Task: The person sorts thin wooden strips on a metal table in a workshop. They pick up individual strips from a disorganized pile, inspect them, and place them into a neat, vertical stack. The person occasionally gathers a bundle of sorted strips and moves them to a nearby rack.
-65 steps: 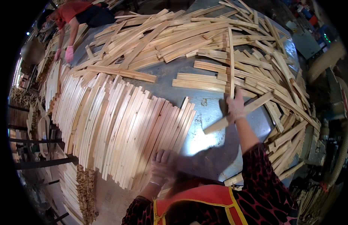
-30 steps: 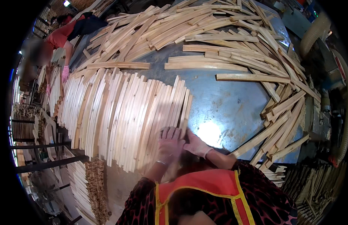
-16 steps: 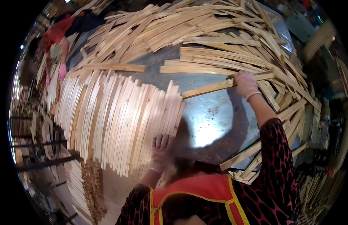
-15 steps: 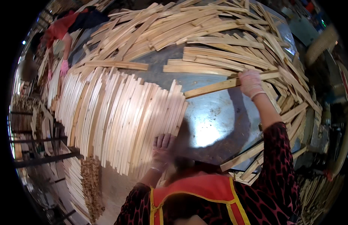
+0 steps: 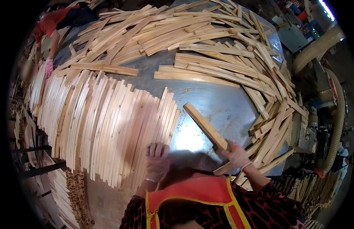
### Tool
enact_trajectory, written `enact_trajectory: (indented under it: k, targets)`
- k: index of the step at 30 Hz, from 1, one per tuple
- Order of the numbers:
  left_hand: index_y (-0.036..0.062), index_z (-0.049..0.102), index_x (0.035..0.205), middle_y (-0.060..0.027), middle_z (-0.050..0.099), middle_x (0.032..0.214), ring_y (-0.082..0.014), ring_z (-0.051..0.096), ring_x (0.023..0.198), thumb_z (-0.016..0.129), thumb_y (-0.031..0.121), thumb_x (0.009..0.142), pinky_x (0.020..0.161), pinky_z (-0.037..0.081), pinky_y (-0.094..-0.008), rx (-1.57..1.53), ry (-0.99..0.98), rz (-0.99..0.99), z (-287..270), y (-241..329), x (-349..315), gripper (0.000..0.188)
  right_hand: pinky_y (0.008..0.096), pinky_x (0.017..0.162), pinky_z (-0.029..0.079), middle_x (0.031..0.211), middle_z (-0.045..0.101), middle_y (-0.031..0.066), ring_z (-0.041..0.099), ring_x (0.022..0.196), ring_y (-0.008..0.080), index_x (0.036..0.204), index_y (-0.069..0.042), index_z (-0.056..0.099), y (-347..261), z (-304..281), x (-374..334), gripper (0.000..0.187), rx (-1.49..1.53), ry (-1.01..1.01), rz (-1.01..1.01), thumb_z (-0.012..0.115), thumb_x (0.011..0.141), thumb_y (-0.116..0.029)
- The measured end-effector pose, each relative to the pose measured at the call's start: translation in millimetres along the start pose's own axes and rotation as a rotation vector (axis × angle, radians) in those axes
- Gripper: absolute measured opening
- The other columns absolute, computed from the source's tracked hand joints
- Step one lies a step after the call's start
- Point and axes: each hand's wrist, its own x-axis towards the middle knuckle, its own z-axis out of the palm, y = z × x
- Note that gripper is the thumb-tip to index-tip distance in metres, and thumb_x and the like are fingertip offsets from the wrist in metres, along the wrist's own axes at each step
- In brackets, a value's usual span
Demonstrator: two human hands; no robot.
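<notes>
My right hand (image 5: 237, 154), in a thin pale glove, grips the near end of a wooden strip (image 5: 205, 125). That strip slants away to the left over the shiny metal table (image 5: 223, 102). A broad row of wooden strips (image 5: 108, 122), laid side by side with uneven ends, fills the left of the table. On the right edge of this row lies my gloved left hand (image 5: 157, 162), its fingers stretched out over the strips. It holds nothing that I can see.
A loose heap of wooden strips (image 5: 177, 34) curves across the far side and down the right. At the far left a co-worker's gloved hand (image 5: 49, 68) is over more strips. Ribbed hoses (image 5: 318, 47) and machinery stand at the right. Dark metal bars (image 5: 41, 171) jut out at the lower left.
My right hand has come nearer to me, and the strip in it has swung from lying crosswise to pointing away. My left hand stays on the row's edge. The whole view has shifted slightly.
</notes>
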Motion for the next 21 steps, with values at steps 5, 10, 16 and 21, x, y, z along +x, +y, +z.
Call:
enact_trajectory:
  k: [5, 10, 16, 21]
  targets:
    - [0.0095, 0.066, 0.125, -0.0164, 0.056, 0.133, -0.0400, 0.053, 0.126, 0.071, 0.024, 0.071, 0.108, 0.044, -0.0566, 0.041, -0.002, 0.002, -2.0, -1.7, -6.6, 0.056, 0.0405, 0.103, 0.055, 0.126, 0.074, 0.0213, 0.071, 0.119, 0.0334, 0.150, 0.002, 0.056, 0.2, 11.3, 46.1, 0.071, 0.557, 0.156, 0.027, 0.075, 0.097, -0.039]
    - [0.0113, 0.066, 0.133, -0.0135, 0.058, 0.135, -0.0383, 0.054, 0.128, 0.074, 0.024, 0.071, 0.110, 0.044, -0.0561, -0.018, -0.096, -0.039, -9.3, -3.8, -8.9, 0.063, 0.0387, 0.096, 0.052, 0.109, 0.071, 0.0078, 0.067, 0.103, 0.0248, 0.132, -0.001, 0.064, -62.0, -217.4, 226.3, 0.032, 1.295, 0.487, -0.767, 0.058, 0.109, -0.022]
    - [0.0128, 0.065, 0.139, -0.0119, 0.058, 0.144, -0.0367, 0.052, 0.138, 0.076, 0.024, 0.075, 0.116, 0.040, -0.0544, 0.019, -0.119, -0.056, -5.4, -7.7, -14.0, 0.066, 0.0472, 0.105, 0.052, 0.118, 0.075, 0.0135, 0.068, 0.120, 0.0369, 0.154, -0.008, 0.051, -55.8, -138.4, 310.6, 0.074, -0.695, 0.745, -0.422, 0.079, 0.094, -0.041]
    - [0.0131, 0.066, 0.139, -0.0129, 0.058, 0.144, -0.0372, 0.052, 0.138, 0.075, 0.025, 0.078, 0.119, 0.039, -0.0544, -0.002, -0.086, -0.087, -6.3, -3.8, -24.3, 0.063, 0.0523, 0.096, 0.055, 0.118, 0.073, 0.0186, 0.069, 0.112, 0.0421, 0.159, -0.014, 0.046, -109.0, -131.1, 246.8, 0.079, -0.714, 0.305, -0.339, 0.079, 0.091, -0.036]
